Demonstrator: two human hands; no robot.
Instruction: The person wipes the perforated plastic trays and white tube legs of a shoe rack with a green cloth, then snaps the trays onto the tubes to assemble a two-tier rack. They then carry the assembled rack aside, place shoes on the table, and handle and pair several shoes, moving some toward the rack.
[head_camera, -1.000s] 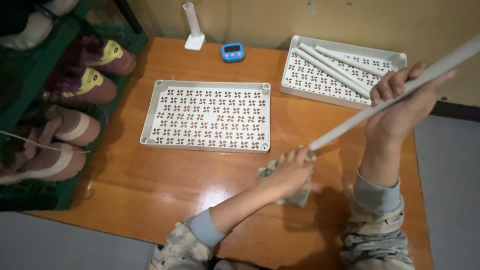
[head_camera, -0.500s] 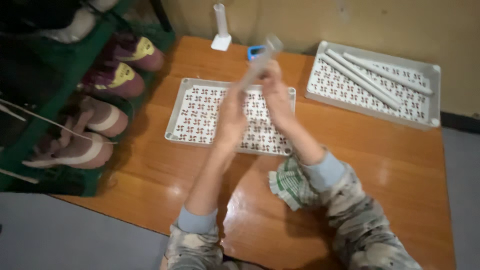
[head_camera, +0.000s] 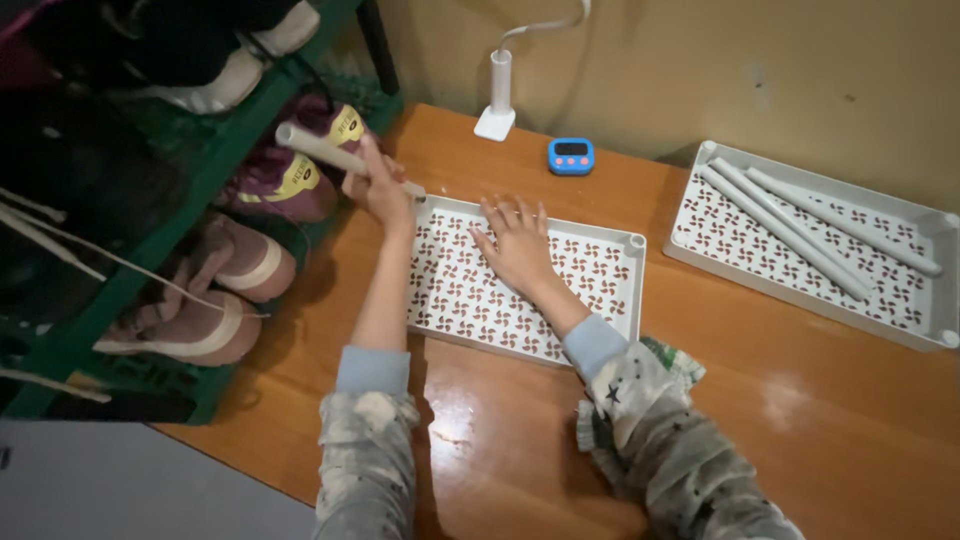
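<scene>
The left hand is gripping a grey tube slanting across the near tray's left corner, while the right hand is resting open inside it.

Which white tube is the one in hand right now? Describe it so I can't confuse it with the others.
Start at the near patterned tray in the middle of the wooden table. At its far-left corner the left hand grips a white tube. It alone is lifted, pointing toward the shoe rack.

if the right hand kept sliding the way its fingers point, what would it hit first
Probably the far rim of the patterned white tray that the right hand lies flat in; beyond that stands the small blue timer.
</scene>
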